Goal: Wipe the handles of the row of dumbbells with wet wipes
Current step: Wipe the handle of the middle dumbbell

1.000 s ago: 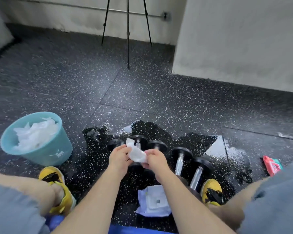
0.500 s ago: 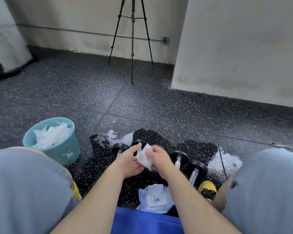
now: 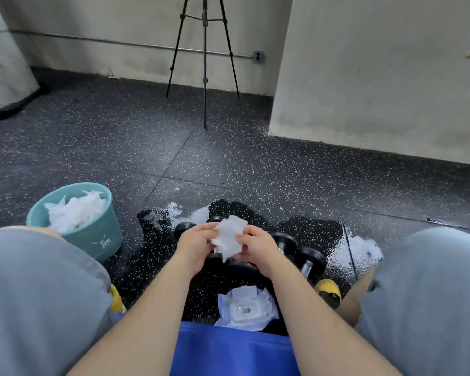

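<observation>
A white wet wipe [image 3: 229, 236] is held between my left hand [image 3: 196, 244] and my right hand [image 3: 258, 248], above the floor in front of me. Both hands pinch its edges and the sheet is partly spread. Below and behind the hands lies a row of small black dumbbells [image 3: 308, 260] with chrome handles on a wet patch of speckled floor; my hands hide the middle ones. A white wet wipe pack [image 3: 246, 310] with its lid open lies on the floor close to me.
A teal bucket [image 3: 98, 237] holding several crumpled used wipes stands at left by my knee. My knees frame both sides, yellow shoes [image 3: 327, 290] below. A black tripod [image 3: 204, 63] stands at the back wall; a white wall block juts in at right.
The camera has tilted up, so my knees fill the lower corners. My hands have lifted slightly and pulled the crumpled wipe wider open between them.
</observation>
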Tool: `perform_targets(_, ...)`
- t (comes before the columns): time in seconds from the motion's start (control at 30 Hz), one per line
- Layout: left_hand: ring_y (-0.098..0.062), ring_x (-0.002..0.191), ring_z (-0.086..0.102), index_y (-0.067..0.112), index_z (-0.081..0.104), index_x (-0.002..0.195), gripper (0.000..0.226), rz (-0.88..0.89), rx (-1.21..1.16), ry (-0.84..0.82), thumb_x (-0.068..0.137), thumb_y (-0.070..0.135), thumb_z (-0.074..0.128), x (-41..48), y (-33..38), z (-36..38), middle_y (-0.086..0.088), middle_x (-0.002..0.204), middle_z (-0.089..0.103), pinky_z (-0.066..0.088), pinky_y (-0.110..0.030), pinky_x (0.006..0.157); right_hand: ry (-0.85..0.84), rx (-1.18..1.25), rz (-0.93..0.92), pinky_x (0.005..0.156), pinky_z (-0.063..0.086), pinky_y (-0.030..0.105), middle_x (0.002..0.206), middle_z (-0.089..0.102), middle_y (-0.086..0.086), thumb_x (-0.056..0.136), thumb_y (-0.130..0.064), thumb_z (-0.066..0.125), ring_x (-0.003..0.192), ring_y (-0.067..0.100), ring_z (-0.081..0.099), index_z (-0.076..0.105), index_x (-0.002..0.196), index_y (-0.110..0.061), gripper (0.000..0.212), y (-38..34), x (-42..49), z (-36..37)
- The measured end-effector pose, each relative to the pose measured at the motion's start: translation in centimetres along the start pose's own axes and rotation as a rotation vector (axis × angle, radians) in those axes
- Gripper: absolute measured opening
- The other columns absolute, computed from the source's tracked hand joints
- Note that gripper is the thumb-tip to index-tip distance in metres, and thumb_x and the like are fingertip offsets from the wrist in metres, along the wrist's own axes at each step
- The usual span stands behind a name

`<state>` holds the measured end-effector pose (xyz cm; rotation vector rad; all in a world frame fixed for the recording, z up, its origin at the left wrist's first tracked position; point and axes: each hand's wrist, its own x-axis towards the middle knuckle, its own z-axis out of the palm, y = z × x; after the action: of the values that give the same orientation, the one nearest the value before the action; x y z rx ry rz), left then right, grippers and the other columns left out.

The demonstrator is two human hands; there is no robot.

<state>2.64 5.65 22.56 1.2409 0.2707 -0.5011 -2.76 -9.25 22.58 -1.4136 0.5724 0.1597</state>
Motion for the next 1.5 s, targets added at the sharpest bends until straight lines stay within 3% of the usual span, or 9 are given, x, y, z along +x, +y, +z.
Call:
perform_targets(0.17,-0.022,0.069,0.061,0.010,0.056,0.080,0.029,0.060,0.021,0.042,0.092,-0.012,0.043,0.3,-0.3,0.0,-0.017,0.106,0.064,0.048,-0.028,0.055,0.038,-0.028,-0.070,0.081,0.056,0.056,0.081,0.069,0.008,0.086,0.013,0.041,0.068,0.027,0.068,0.059,0.073,-0.019,0.040,0.6,0.9,0.3)
perform_targets(0.23,-0.027,0.071,0.061,0.013,0.060,0.099,0.013,-0.042,0.003,0.016,0.095,0.010,0.049,0.2,-0.7,-0.2,-0.018,0.103,0.065,0.048,-0.031,0.059,0.056,-0.068,-0.096,0.067,0.055,0.045,0.078,0.067,0.005,0.082,0.014,0.035,0.064,0.025,0.065,0.057,0.070,-0.020,0.043,0.8,0.8,0.4)
perform_targets(0.33,-0.025,0.077,0.066,0.013,0.068,0.107,0.035,-0.149,0.076,-0.065,0.097,0.044,0.055,0.4,-1.2,0.0,-0.010,0.093,0.072,0.051,-0.032,0.065,0.084,-0.122,-0.133,0.052,0.045,0.026,0.070,0.060,0.002,0.080,0.014,0.035,0.058,0.019,0.057,0.059,0.067,-0.021,0.044,0.7,0.9,0.7)
perform_targets(0.5,-0.023,0.074,0.065,0.003,0.067,0.106,0.014,-0.052,0.201,0.064,0.092,0.005,0.064,1.1,-2.4,-0.1,-0.011,0.090,0.071,0.050,-0.031,0.064,0.099,0.072,0.038,0.067,0.056,0.038,0.079,0.065,0.008,0.082,0.001,0.056,0.068,0.024,0.063,0.069,0.078,-0.009,0.017,1.0,1.8,1.2)
perform_targets(0.6,-0.024,0.075,0.060,0.011,0.066,0.087,0.013,-0.044,0.088,0.105,0.097,0.015,0.058,1.5,-2.9,-0.5,-0.010,0.085,0.065,0.045,-0.033,0.064,0.165,0.012,0.013,0.062,0.043,0.030,0.067,0.056,-0.001,0.079,-0.011,0.065,0.065,0.020,0.051,0.068,0.066,-0.014,0.013,2.0,2.6,1.2)
perform_targets(0.77,-0.015,0.070,0.058,0.009,0.061,0.117,0.023,0.019,0.096,0.428,0.096,0.007,0.053,3.8,-4.4,-2.2,-0.006,0.082,0.059,0.051,-0.029,0.064,0.217,-0.020,-0.025,0.071,0.037,0.034,0.076,0.053,-0.001,0.086,-0.023,0.066,0.073,0.017,0.045,0.068,0.067,-0.017,0.020,3.8,4.6,1.5)
perform_targets(1.07,-0.016,0.072,0.057,0.017,0.065,0.112,0.044,-0.051,0.124,0.358,0.076,0.001,0.046,4.9,-4.9,-2.9,-0.003,0.081,0.058,0.046,-0.033,0.069,0.233,0.008,0.078,0.071,0.045,0.036,0.073,0.054,0.001,0.077,-0.029,0.065,0.072,0.020,0.049,0.065,0.068,-0.016,0.016,4.6,7.4,3.7)
perform_targets(1.23,-0.016,0.081,0.055,0.026,0.066,0.103,0.047,-0.059,0.124,0.296,0.060,0.013,0.051,3.9,-4.3,-2.7,-0.001,0.082,0.061,0.042,-0.034,0.071,0.221,-0.009,0.116,0.081,0.060,0.051,0.077,0.056,0.004,0.076,-0.029,0.065,0.075,0.022,0.054,0.068,0.068,-0.014,0.017,5.8,7.1,3.5)
perform_targets(1.5,-0.015,0.066,0.052,0.019,0.061,0.108,0.032,-0.030,0.158,0.298,0.081,0.004,0.053,2.6,-5.0,-2.7,0.001,0.067,0.058,0.039,-0.030,0.063,0.238,-0.031,0.134,0.080,0.063,0.048,0.086,0.061,0.006,0.083,-0.020,0.065,0.076,0.022,0.059,0.070,0.075,-0.008,0.015,5.7,5.7,2.4)
